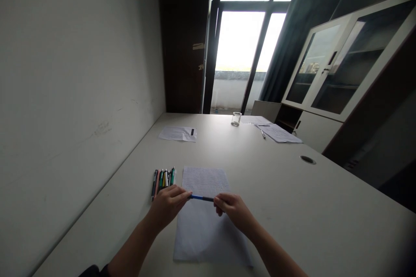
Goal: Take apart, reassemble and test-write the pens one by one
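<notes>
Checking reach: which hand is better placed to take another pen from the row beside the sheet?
Left, likely: left hand sits beside the row of pens; right hand is over the sheet. Both hold the blue pen.

A long, pale grey table is set with its left edge against the wall. At its near end a white lined sheet of paper is laid flat, and just beside its upper left corner a row of coloured ballpoint pens is lined up side by side. Further back on the left, a creased white paper is seen (a small black object lies on its right edge). A small clear glass jar is stood upright near the far end. To its right, loose white sheets are spread, and a round cable hole is cut nearby.
</notes>
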`<control>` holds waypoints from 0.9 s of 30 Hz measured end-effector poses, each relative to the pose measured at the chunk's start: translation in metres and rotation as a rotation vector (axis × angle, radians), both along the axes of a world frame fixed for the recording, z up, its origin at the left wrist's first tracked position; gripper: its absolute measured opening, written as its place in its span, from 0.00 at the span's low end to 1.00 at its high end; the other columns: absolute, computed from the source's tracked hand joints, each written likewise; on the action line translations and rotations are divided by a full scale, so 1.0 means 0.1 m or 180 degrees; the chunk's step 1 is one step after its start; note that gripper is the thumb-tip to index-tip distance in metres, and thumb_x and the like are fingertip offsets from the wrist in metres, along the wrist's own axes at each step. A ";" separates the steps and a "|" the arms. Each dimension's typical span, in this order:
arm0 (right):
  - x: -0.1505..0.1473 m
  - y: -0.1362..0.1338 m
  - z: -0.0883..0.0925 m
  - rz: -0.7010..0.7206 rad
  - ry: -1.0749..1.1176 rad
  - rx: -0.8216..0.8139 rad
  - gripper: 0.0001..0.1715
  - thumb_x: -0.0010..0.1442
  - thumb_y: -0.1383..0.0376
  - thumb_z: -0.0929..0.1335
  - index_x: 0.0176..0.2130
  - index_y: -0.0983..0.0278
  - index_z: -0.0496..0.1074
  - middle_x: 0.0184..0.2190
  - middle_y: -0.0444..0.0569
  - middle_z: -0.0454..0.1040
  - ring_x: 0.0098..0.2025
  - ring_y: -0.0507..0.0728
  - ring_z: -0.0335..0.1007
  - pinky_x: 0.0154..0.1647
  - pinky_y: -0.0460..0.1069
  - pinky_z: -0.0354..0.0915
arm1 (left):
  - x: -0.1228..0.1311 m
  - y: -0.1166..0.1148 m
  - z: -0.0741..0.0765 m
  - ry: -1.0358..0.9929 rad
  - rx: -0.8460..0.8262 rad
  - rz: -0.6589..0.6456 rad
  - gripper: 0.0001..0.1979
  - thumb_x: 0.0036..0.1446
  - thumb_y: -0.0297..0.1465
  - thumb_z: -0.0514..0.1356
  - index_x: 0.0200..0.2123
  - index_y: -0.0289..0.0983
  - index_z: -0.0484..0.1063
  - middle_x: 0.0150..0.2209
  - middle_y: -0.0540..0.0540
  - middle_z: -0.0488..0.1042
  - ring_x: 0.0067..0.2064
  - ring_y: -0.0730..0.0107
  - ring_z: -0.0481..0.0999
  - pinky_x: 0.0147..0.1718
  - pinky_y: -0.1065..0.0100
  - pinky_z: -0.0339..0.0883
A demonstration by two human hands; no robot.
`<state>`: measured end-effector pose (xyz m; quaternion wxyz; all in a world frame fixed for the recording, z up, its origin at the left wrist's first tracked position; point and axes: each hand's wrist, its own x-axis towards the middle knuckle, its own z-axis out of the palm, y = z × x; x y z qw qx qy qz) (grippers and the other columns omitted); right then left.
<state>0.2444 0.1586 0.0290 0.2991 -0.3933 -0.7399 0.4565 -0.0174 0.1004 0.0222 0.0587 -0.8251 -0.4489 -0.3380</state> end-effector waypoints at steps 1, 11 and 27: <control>0.00 0.00 -0.01 0.0008 -0.0002 -0.0037 0.19 0.62 0.58 0.66 0.24 0.64 0.74 0.20 0.46 0.75 0.24 0.54 0.70 0.28 0.47 0.64 | 0.00 0.00 0.01 -0.0004 -0.0005 -0.0016 0.12 0.66 0.28 0.57 0.51 0.40 0.74 0.40 0.45 0.79 0.40 0.67 0.77 0.39 0.65 0.74; 0.04 0.01 0.02 0.0031 -0.0175 0.1220 0.16 0.67 0.57 0.64 0.36 0.61 0.78 0.32 0.50 0.78 0.32 0.56 0.74 0.35 0.48 0.67 | 0.01 -0.01 0.01 -0.0277 -0.0117 -0.0022 0.13 0.64 0.28 0.59 0.51 0.43 0.74 0.38 0.43 0.79 0.39 0.66 0.79 0.39 0.65 0.74; 0.10 0.04 0.06 -0.0290 -0.0176 0.1490 0.09 0.64 0.60 0.69 0.38 0.59 0.79 0.34 0.48 0.79 0.35 0.57 0.76 0.37 0.49 0.68 | 0.00 0.03 -0.10 -0.0504 -0.0236 0.0221 0.11 0.62 0.28 0.62 0.49 0.41 0.73 0.38 0.44 0.78 0.39 0.64 0.79 0.37 0.65 0.75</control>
